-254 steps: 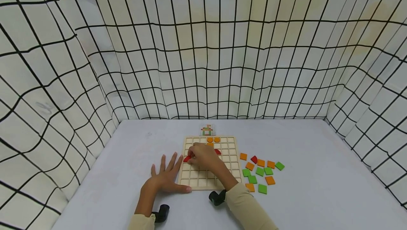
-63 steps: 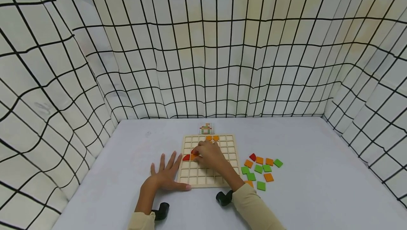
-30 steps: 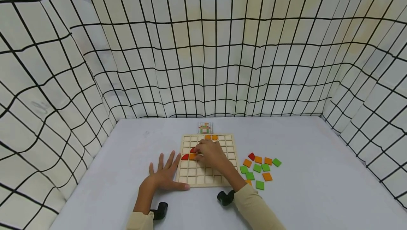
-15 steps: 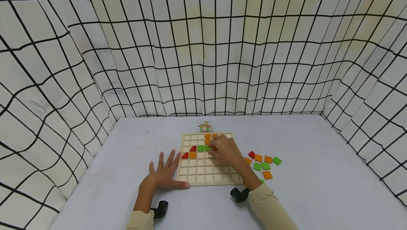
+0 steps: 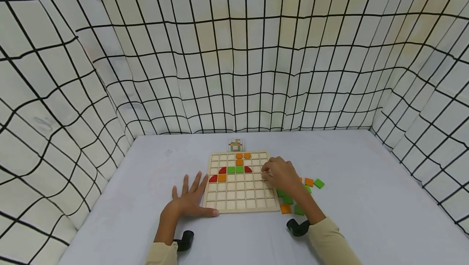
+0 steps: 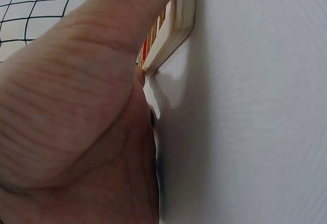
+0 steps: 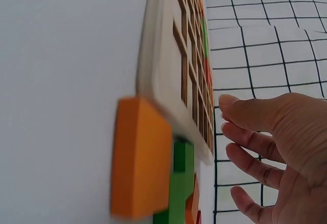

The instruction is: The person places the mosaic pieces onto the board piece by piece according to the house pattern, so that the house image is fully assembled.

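Note:
A wooden grid board [image 5: 242,204] lies flat on the white table. In its cells sit two orange round pieces [image 5: 247,156], orange squares [image 5: 222,178], two green squares [image 5: 231,169] and red quarter-round pieces [image 5: 248,169]. My left hand [image 5: 188,205] rests with spread fingers at the board's left edge, its thumb by the near left corner. Over the board's right edge hovers my right hand [image 5: 283,177], fingers loosely bent; the right wrist view shows nothing between thumb and fingertips. Loose orange [image 5: 286,209] and green [image 5: 319,183] squares lie right of the board, some hidden beneath the right arm.
A small printed card [image 5: 236,145] with a coloured pattern lies behind the board. Black netting [image 5: 234,73] over white cloth stands around the table's back and sides. A black wrist device [image 5: 297,227] sits on the right wrist, another [image 5: 185,240] on the left.
An orange square and two green squares now show in the board's cells beside the red pieces. My right hand has moved rightward from the board's middle to its right edge. The left hand stays put.

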Demonstrator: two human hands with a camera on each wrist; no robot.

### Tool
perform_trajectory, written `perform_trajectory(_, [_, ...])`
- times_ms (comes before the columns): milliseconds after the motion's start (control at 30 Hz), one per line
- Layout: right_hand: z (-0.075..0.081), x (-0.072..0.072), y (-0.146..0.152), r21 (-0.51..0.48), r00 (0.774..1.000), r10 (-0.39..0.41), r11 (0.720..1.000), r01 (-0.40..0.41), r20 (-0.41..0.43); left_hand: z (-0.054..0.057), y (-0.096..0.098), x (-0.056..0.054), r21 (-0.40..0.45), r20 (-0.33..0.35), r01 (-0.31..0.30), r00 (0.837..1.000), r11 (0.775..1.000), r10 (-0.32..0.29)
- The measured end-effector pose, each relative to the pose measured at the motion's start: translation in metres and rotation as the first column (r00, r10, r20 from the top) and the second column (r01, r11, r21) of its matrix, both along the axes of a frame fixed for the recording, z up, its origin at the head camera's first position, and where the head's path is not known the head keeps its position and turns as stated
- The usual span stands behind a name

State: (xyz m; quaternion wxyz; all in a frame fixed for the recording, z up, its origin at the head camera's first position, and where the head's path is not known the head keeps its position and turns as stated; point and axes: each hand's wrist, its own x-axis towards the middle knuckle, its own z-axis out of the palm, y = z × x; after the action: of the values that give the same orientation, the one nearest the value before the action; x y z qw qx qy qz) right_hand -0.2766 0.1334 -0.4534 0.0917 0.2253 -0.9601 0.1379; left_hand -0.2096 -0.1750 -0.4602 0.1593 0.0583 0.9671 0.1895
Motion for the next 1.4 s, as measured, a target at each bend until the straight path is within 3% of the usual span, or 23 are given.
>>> perform_trajectory(267, [-0.001, 0.006, 0.025, 0.035, 1.0, -0.023, 0.999, 0.023, 0.006, 0.004, 0.0, 0.0, 0.014, -0.008, 0.014, 1.0, 1.0, -0.014])
perform_trajectory(500, [0.0, 0.01, 0.039, 0.038, 0.996, -0.055, 0.998, 0.052, 0.077, 0.004, 0.0, 0.0, 0.001, -0.005, 0.005, 1.0, 1.0, -0.005])
perform_trajectory(767, [-0.001, 0.017, 0.052, 0.048, 0.997, -0.044, 0.998, 0.041, 0.061, 0.0, -0.002, -0.002, 0.028, -0.001, 0.007, 1.0, 1.0, -0.007])
perform_trajectory(1100, [-0.006, 0.013, 0.054, 0.013, 0.995, 0.014, 1.0, -0.015, 0.095, 0.003, -0.001, -0.001, 0.025, 0.008, 0.001, 1.0, 1.0, -0.001])
perform_trajectory(1400, [-0.003, 0.013, 0.061, 0.029, 0.993, -0.012, 1.0, 0.009, 0.114, 0.0, -0.001, 0.0, 0.027, 0.009, 0.003, 1.0, 1.0, -0.004])
